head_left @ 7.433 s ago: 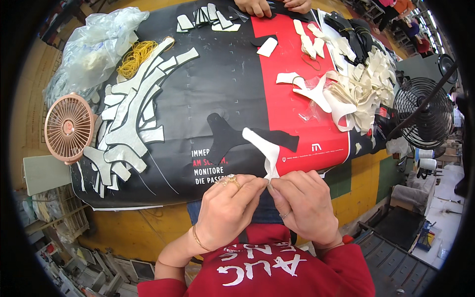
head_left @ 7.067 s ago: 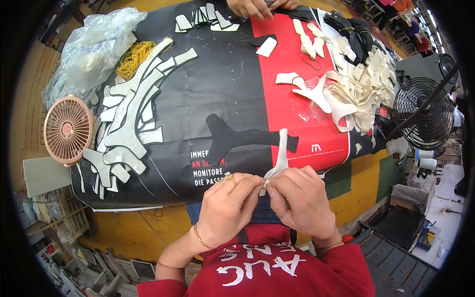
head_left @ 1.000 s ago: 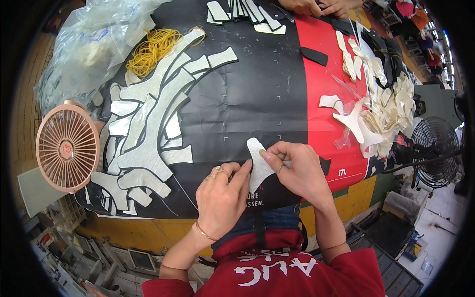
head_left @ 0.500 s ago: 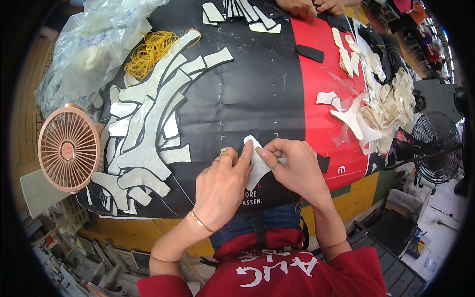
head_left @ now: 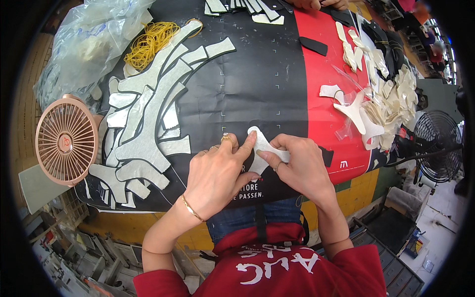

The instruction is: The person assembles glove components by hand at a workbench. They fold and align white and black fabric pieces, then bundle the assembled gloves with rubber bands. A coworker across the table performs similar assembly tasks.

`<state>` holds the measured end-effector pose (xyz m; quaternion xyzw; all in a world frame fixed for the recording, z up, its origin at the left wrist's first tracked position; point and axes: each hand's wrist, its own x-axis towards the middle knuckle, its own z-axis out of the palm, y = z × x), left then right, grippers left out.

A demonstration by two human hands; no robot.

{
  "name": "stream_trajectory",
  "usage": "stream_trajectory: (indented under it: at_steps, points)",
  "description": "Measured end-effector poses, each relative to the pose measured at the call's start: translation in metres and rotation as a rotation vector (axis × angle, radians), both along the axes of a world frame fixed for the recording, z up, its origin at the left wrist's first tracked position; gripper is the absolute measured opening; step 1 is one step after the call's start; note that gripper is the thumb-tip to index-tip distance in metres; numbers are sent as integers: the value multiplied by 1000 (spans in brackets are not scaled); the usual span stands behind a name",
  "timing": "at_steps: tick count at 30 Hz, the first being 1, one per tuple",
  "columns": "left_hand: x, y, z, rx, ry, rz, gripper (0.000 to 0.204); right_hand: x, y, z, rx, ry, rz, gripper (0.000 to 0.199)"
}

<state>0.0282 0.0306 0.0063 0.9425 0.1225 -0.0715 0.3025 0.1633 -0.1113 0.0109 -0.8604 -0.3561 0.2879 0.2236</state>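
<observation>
Close to the table's near edge, both my hands are on a white branched cut-out piece (head_left: 265, 146) with a rounded upper tip. My left hand (head_left: 213, 171) has its index finger on that tip and its thumb at the lower edge. My right hand (head_left: 304, 168) presses its thumb onto the piece's face, its fingers bent around the right side; part of the piece is hidden there. Left of my hands lies a heap of white curved cut-out pieces (head_left: 141, 151) with dark edges, overlapping one another.
Yellow rubber bands (head_left: 148, 45) lie beside a clear plastic bag (head_left: 91, 44) at the far left. A pink fan (head_left: 67, 141) stands at the left edge, a black fan (head_left: 435, 146) at the right. Cream pieces (head_left: 393, 101) are piled on the right. Another person's hands (head_left: 321, 4) show at the far edge.
My left thumb has come into sight at the lower edge of the piece, and more of its branched shape shows. The view has shifted slightly.
</observation>
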Motion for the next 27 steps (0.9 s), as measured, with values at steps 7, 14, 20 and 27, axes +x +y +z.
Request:
stream_trajectory:
  at_steps: [7,14,20,27]
  points:
    - [0,-3,-3,56,-36,12,72,-2,0,-3,34,-39,1,27]
    - [-1,-6,-4,90,-40,18,76,19,-30,10,-106,-220,0,32]
    - [3,-8,-1,141,18,-7,76,50,-70,13,-111,90,-201,30]
    - [6,-9,2,177,8,-22,78,57,-77,10,-94,81,-101,34]
